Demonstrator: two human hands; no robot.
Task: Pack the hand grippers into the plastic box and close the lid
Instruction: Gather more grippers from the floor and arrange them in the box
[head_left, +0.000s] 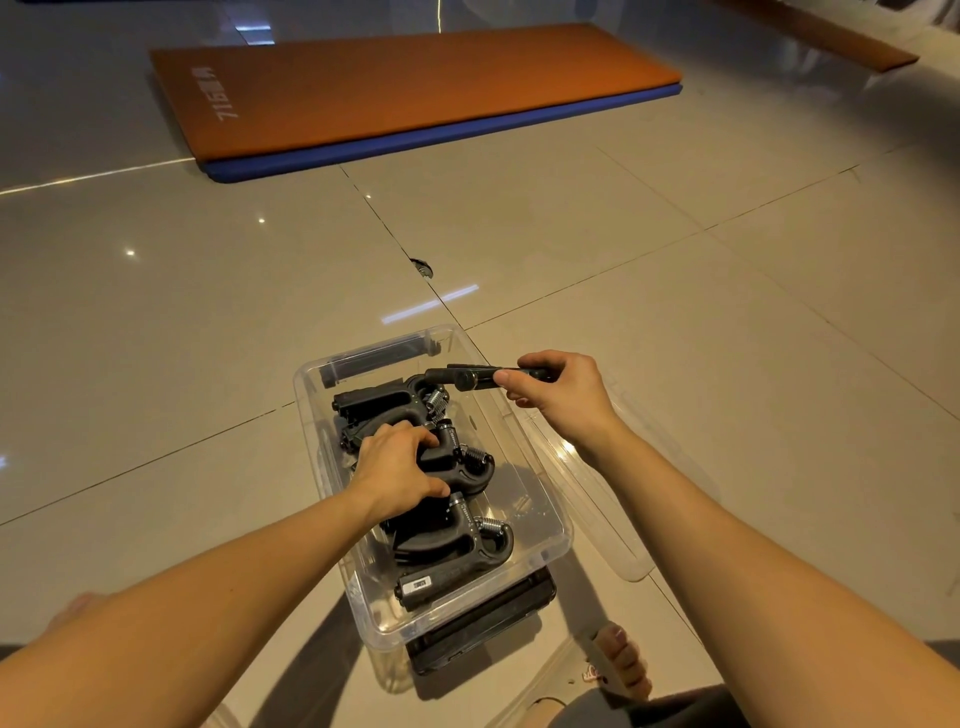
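As right hand (558, 395) grips one, black spring-loaded hand grippers (452, 525), clear plastic box (540, 499)

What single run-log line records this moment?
left hand: pressing grippers in plastic box | right hand: holding hand gripper above box | lid: off, beside box

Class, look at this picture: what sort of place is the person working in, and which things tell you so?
Probably a home workout space or small gym: an orange exercise mat lies on a glossy tiled floor, and black hand grippers fill a clear plastic box set on the floor.
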